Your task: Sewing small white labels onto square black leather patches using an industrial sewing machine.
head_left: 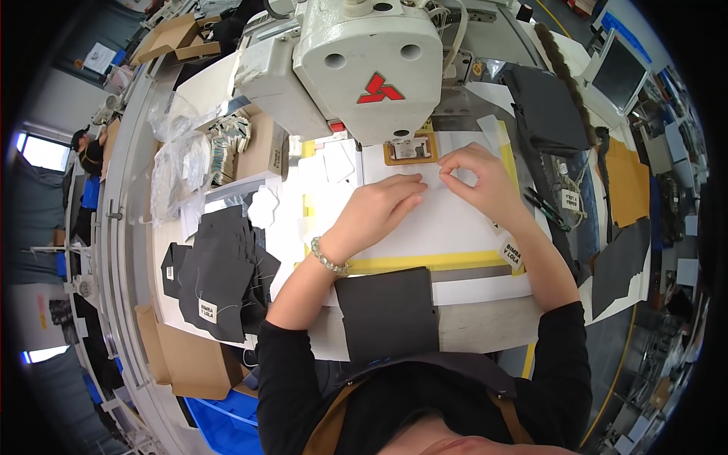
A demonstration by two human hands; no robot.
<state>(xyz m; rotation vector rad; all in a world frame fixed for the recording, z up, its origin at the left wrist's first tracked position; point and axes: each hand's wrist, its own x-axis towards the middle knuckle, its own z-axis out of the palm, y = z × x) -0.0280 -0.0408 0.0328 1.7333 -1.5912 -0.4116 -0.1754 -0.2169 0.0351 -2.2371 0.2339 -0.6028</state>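
In the middle, a white sheet (409, 235) with yellow tape edges lies under the head of a white sewing machine (364, 68). Below the head sits a small brass-coloured frame (410, 149). My left hand (383, 206), with a bead bracelet on its wrist, rests over the sheet, fingers stretched and thumb apart, nothing visible in it. Just right of the frame, my right hand (485, 182) has thumb and index finger in a pinch; anything between the tips is too small to make out. A stack of dark fabric pieces (388, 315) lies at the near table edge.
At left are dark fabric pieces with white labels (216, 273), a cardboard box (258, 148) of labels and plastic bags (182, 167). Right of the sheet lie pens (546, 208), a folded black cloth (546, 106) and an orange-brown piece (628, 182). A monitor (618, 76) stands far right.
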